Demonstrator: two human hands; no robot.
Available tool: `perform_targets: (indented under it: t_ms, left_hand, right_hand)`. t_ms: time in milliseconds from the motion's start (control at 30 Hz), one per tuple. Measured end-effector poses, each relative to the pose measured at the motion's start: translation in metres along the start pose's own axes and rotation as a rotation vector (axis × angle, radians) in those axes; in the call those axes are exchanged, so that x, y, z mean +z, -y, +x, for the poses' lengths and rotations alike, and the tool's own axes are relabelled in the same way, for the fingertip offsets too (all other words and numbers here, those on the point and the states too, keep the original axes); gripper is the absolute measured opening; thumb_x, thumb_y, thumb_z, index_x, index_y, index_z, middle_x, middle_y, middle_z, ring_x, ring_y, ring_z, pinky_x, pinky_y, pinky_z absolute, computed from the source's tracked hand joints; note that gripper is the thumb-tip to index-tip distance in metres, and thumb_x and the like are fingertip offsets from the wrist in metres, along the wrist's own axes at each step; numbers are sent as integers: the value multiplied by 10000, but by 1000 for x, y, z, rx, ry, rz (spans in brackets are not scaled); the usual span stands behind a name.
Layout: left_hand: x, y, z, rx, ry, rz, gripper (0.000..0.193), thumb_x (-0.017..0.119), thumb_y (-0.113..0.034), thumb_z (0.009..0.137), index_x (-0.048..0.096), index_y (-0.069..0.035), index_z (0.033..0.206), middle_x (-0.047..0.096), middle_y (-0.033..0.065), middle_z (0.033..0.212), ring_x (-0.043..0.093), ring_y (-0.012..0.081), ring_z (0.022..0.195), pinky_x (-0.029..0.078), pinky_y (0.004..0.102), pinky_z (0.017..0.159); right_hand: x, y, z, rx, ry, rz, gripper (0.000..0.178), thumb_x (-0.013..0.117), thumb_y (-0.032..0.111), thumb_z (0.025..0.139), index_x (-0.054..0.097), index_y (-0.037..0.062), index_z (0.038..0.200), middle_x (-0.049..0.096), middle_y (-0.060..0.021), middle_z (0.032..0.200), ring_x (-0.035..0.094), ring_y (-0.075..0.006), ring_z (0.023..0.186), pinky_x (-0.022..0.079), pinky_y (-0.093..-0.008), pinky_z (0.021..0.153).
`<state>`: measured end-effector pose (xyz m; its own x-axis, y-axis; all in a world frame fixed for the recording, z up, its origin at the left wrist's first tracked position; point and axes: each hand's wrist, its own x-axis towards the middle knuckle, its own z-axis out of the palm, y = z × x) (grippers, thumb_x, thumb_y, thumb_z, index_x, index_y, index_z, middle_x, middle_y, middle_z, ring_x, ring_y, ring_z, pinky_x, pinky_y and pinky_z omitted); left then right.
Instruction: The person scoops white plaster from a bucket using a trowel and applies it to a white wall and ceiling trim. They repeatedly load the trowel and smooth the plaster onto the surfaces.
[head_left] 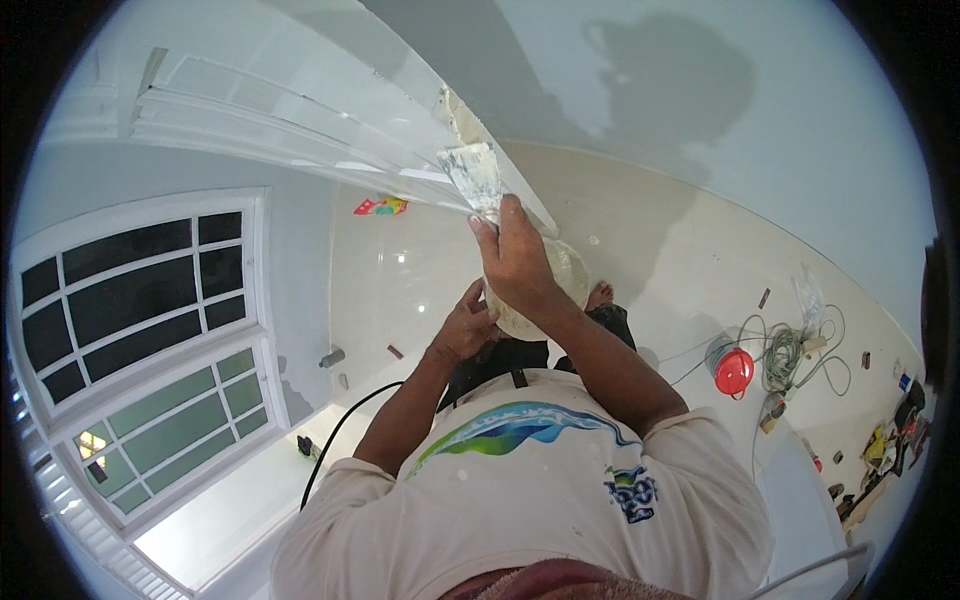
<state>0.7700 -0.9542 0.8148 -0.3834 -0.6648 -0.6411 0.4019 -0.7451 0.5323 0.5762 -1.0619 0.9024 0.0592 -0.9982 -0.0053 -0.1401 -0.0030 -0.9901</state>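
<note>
My right hand point(520, 258) is closed around a putty knife point(472, 172), whose wide blade is smeared with whitish filler. The blade lies against or just in front of the narrow edge of a white door point(390, 90); contact is hard to tell. Rough beige filler point(464, 118) shows on that edge just beyond the blade. Below, my left hand point(465, 322) grips the left side of a round, cream-coloured tub point(570, 272), held in front of my waist. My right hand and forearm cover part of the tub, so its contents are mostly hidden.
A pale wall point(800, 110) with my shadow stands at right. On the tiled floor are a red-topped bucket point(733, 370), coiled cable point(782, 358), a colourful packet point(380, 206) and a grey cylinder point(332, 358). Mixed items point(890, 445) lie far right; white-framed windows point(140, 270) are at left.
</note>
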Motion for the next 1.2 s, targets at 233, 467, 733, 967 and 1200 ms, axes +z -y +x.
perform_targets:
  t_ms: [233, 467, 733, 967, 1200]
  left_hand:
    - [-10, 13, -11, -35, -50, 15, 958, 839, -252, 925, 243, -107, 1662, 516, 150, 1555, 592, 373, 1380, 589, 589, 1058]
    - [-15, 19, -20, -38, -54, 40, 985, 859, -280, 903, 246, -97, 1653, 502, 175, 1563, 571, 395, 1401, 579, 621, 1056]
    - [-23, 23, -25, -15, -20, 18, 946, 854, -275, 906, 279, -109, 1639, 497, 168, 1563, 570, 391, 1401, 588, 612, 1051]
    - [-11, 7, -22, -10, 5, -10, 939, 836, -169, 912, 261, -89, 1650, 567, 173, 1500, 631, 365, 1338, 599, 578, 1051]
    - [16, 1, -12, 109, 33, -44, 968, 870, -238, 887, 288, -113, 1650, 496, 168, 1569, 585, 368, 1387, 585, 568, 1076]
  right_hand:
    - [-2, -21, -10, -92, -67, -69, 318, 610, 230, 1068, 502, -49, 1173, 620, -306, 1041, 624, -522, 958, 494, -577, 852]
    - [-12, -39, 41, -209, -93, -430, 388, 656, 212, 1039, 528, -62, 1283, 616, -296, 1158, 631, -484, 1046, 528, -556, 893]
    - [-53, -50, 6, -18, 209, -175, 455, 675, 297, 1021, 568, -36, 1311, 673, -269, 1263, 638, -430, 1219, 521, -515, 1046]
    - [-136, -66, 65, -549, 154, -416, 343, 749, 183, 957, 664, -12, 1226, 722, -202, 1181, 711, -375, 1089, 559, -451, 959]
    - [-184, 30, 74, -276, 278, -428, 396, 814, 162, 909, 618, 18, 1223, 701, -154, 1093, 685, -264, 975, 560, -406, 885]
